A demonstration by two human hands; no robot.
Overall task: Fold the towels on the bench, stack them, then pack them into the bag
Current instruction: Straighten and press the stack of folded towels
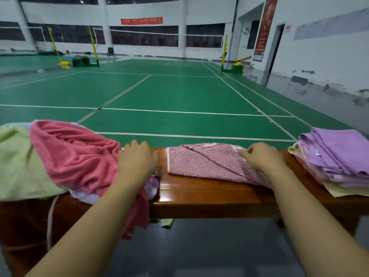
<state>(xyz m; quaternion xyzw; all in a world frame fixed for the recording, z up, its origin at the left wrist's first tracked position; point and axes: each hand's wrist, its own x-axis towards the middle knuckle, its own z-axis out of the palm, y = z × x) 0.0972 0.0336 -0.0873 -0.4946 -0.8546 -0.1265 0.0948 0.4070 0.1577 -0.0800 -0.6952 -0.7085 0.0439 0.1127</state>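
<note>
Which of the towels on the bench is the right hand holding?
The textured dusty-pink towel mid-bench; the right hand pinches its edge. The bright pink towel lies crumpled left, the purple towel is stacked right.

Two bare forearms, no sleeves, left hand [136, 159] and right hand [261, 156] ungloved, no jewellery

A green court floor [179, 92] with white lines stretches away to white walls. Two yellow net posts [93, 45] stand at the far left, a third [224, 50] at the right, with a net [159, 34] strung between them. A dark chair [111, 53] sits near the back wall. A red banner [141, 21] hangs high, and a dark doorway [276, 47] opens on the right.
</note>
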